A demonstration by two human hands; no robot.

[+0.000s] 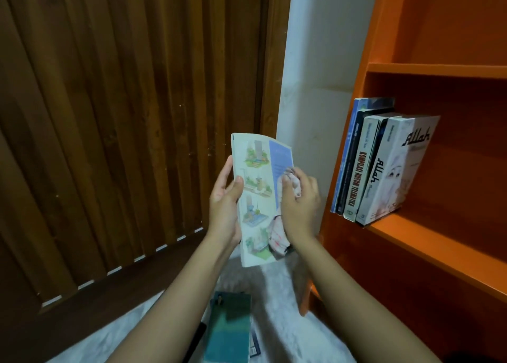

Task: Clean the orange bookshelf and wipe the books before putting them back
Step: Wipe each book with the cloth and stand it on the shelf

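My left hand point(225, 198) grips a tall pale paperback point(258, 187) by its spine edge, thumb on the illustrated cover, holding it upright before me. My right hand point(300, 201) clutches a white cloth with red marks point(278, 238) and presses it against the cover's right side. The orange bookshelf point(428, 242) stands to the right. Several books point(381, 165) lean upright at the left end of its middle shelf. The shelf above them looks bare.
A teal book point(229, 329) lies on top of other books on the pale fluffy rug point(279, 294) below my arms. A dark wooden slatted door point(123, 116) fills the left. A strip of white wall point(315, 88) runs between door and shelf.
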